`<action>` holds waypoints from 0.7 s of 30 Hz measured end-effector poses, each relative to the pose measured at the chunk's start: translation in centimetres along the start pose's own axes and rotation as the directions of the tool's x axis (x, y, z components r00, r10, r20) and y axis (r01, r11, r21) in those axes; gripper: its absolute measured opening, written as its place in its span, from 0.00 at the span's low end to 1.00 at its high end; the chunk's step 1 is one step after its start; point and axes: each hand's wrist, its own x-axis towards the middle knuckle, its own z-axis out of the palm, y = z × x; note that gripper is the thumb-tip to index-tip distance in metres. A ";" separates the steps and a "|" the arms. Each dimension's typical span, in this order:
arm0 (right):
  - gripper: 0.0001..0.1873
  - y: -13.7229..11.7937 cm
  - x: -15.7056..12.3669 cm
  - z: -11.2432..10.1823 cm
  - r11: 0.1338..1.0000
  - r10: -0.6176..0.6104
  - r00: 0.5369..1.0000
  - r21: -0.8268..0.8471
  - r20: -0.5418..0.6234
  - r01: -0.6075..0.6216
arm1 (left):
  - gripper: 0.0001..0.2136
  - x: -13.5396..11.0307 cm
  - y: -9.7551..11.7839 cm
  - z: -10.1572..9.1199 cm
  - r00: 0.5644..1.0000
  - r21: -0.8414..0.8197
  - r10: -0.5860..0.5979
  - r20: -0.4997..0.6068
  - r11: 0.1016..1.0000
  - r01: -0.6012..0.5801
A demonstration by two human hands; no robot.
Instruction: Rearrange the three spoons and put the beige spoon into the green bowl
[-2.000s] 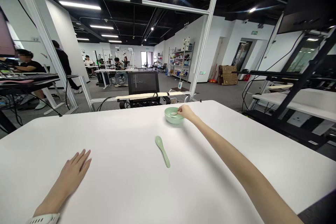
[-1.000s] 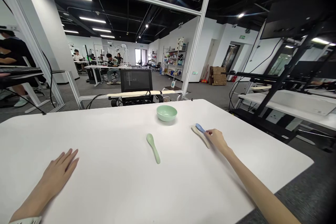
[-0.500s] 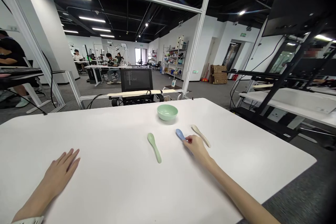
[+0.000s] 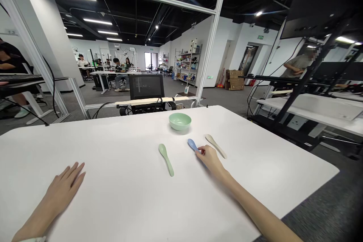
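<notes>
My right hand (image 4: 209,159) pinches a slim blue plastic spoon (image 4: 192,145) on the white counter (image 4: 85,140), between a pale green plastic spoon (image 4: 166,159) and a cream plastic spoon (image 4: 216,146). All 3 lie outside the round pale green bowl (image 4: 179,121); my left hand (image 4: 64,185) rests open and flat.

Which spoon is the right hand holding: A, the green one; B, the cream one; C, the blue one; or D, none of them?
C. The right hand grips the handle of the blue spoon, while the green spoon and cream spoon lie apart from it.
</notes>
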 end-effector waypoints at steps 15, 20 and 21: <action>0.28 1.5 1.1 -0.8 0.991 -0.008 0.996 -0.136 -0.094 -0.005 | 0.40 -0.1 0.5 -0.4 1.000 0.003 -0.008 0.008 1.000 0.008; 0.26 4.5 3.0 -3.8 0.900 0.049 0.979 -0.415 -0.197 -0.129 | 0.39 -0.1 0.4 -0.2 1.000 -0.004 -0.014 0.007 1.000 0.014; 0.26 5.3 3.2 -4.2 0.886 0.081 0.977 -0.435 -0.197 -0.161 | 0.39 -0.1 0.4 -0.2 1.000 -0.007 -0.013 0.009 1.000 0.013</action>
